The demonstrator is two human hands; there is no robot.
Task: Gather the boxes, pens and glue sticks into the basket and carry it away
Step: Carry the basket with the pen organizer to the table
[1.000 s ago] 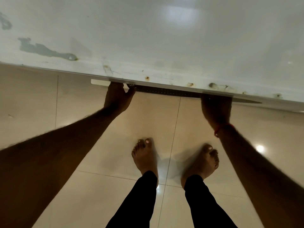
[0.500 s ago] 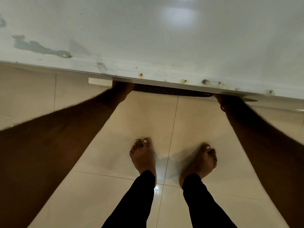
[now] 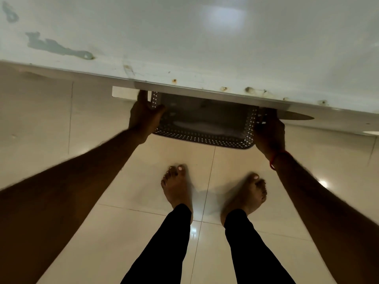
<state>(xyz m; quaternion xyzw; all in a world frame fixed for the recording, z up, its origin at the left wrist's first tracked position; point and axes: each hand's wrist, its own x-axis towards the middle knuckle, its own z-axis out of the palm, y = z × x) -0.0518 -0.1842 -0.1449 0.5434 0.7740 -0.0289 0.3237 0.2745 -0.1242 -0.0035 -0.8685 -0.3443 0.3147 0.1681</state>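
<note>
Left hand (image 3: 143, 117) & right hand (image 3: 269, 132) grip basket (image 3: 205, 128) btwn them.

A stained white table (image 3: 184, 37) overhangs glossy beige floor tiles (image 3: 41, 124) where two bare feet (image 3: 176, 187) stand.

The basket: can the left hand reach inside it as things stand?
Probably not freely. The left hand grips the basket at its left end, the right hand grips the right end, and the edge of the table covers the basket's far part.
</note>
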